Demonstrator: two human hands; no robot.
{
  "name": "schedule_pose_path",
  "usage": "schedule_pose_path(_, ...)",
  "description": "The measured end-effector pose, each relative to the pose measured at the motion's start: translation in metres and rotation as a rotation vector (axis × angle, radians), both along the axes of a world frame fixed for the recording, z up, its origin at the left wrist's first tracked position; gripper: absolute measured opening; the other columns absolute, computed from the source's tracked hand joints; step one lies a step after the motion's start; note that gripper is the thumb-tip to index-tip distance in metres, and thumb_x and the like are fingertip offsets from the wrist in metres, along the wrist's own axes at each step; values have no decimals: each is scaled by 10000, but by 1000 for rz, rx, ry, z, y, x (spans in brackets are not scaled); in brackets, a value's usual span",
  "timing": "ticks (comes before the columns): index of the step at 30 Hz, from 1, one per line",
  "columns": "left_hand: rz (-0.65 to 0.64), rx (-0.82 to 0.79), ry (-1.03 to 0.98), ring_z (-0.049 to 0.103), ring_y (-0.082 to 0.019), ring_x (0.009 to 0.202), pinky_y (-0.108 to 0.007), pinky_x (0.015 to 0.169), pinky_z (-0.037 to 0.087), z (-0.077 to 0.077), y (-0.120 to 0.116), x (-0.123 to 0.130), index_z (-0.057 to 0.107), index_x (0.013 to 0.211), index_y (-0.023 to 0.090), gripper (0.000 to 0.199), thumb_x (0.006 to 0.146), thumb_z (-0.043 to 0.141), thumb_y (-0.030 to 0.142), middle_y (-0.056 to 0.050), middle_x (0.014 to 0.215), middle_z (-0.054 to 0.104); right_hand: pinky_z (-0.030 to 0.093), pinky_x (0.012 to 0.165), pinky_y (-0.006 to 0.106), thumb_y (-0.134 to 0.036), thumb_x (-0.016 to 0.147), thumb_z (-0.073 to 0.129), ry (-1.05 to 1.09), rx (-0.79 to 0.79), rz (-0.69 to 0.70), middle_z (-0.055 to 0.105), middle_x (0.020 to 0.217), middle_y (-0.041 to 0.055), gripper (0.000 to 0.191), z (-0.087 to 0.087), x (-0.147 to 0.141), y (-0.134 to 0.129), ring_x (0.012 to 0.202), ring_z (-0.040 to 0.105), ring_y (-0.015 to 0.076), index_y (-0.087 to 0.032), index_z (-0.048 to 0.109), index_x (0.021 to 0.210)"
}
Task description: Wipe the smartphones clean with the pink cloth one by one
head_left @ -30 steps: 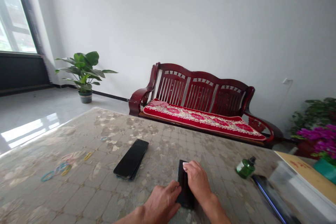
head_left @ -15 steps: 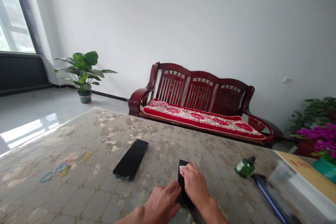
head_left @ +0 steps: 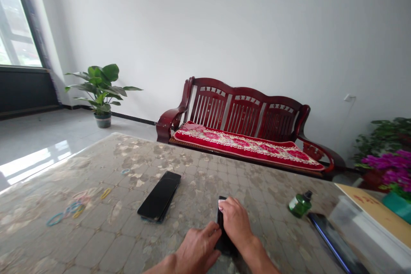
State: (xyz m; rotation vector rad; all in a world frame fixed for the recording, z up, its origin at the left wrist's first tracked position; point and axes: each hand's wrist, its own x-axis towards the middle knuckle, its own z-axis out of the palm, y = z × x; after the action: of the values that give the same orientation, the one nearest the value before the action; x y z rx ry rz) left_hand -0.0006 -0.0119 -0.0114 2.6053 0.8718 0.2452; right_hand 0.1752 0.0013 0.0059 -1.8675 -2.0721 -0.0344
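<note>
A dark phone [head_left: 225, 244] lies on the patterned tablecloth [head_left: 105, 239] near the front, partly covered by both hands. My left hand [head_left: 201, 246] grips its left edge with bent fingers. Over its upper part is my right hand [head_left: 236, 220], its fingers closed on something white and small, perhaps a wipe, pressed to the screen. Left of the hands, another black phone [head_left: 159, 197] rests on top of something flat and dark. Colored rubber bands [head_left: 75, 207] are scattered farther left.
To the right stand a green bottle [head_left: 300, 204], a blue-edged phone [head_left: 335, 242] and a clear plastic box [head_left: 359, 227] with a tan board on it. Beyond the table are a red wooden bench [head_left: 244, 111] and a potted plant [head_left: 102, 90].
My right hand has slid slightly up and left along the phone. My left hand keeps nearly the same place, and the view has shifted a little.
</note>
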Motion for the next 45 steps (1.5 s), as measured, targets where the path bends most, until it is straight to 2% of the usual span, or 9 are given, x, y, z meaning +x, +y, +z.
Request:
schedule_pose_path(4, 6, -7, -1, 649, -225, 1041, -322, 862, 570, -1, 0, 0, 510, 1223, 269, 344, 885, 572, 260, -33, 1263, 593, 380, 809, 228, -65, 925, 476, 33, 3, 43, 679, 915, 2, 302, -1, 1, -4, 925, 587, 161, -253, 710, 896)
schedule_pose_path(10, 4, -5, 12, 642, -222, 1059, -324, 882, 561, -1, 0, 0, 500, 1223, 268, 329, 898, 551, 264, -37, 1282, 580, 387, 804, 232, -77, 929, 469, 16, -1, -12, 676, 892, 13, 303, 3, 3, 6, 921, 587, 164, -245, 713, 867)
schedule_pose_path(19, 8, -30, 22, 637, -224, 1068, -314, 895, 551, 1, 0, 0, 503, 1224, 266, 338, 891, 559, 271, -34, 1283, 580, 392, 837, 227, -53, 917, 466, 67, 17, 76, 679, 949, 9, 307, -4, -5, -18, 933, 583, 162, -251, 699, 892)
schedule_pose_path(28, 16, -12, 43, 632, -225, 1071, -319, 912, 543, 2, -1, -1, 495, 1255, 271, 321, 936, 518, 303, -58, 1318, 551, 387, 778, 246, -76, 922, 461, -27, -8, -76, 678, 888, 26, 306, 4, 16, 14, 907, 596, 175, -237, 718, 878)
schedule_pose_path(37, 12, -33, 42, 621, -227, 1084, -325, 927, 534, 1, -1, 0, 493, 1268, 276, 333, 941, 527, 328, -49, 1288, 553, 393, 838, 238, -76, 929, 456, 34, 18, 16, 679, 941, 15, 311, -4, 9, -18, 936, 594, 165, -255, 710, 911)
schedule_pose_path(45, 13, -22, 33, 631, -224, 1072, -312, 915, 539, 4, -1, -2, 501, 1253, 271, 329, 926, 517, 289, -58, 1317, 553, 408, 842, 246, -83, 931, 452, 16, 44, -56, 684, 929, 36, 299, -2, 20, 6, 965, 599, 174, -230, 713, 934)
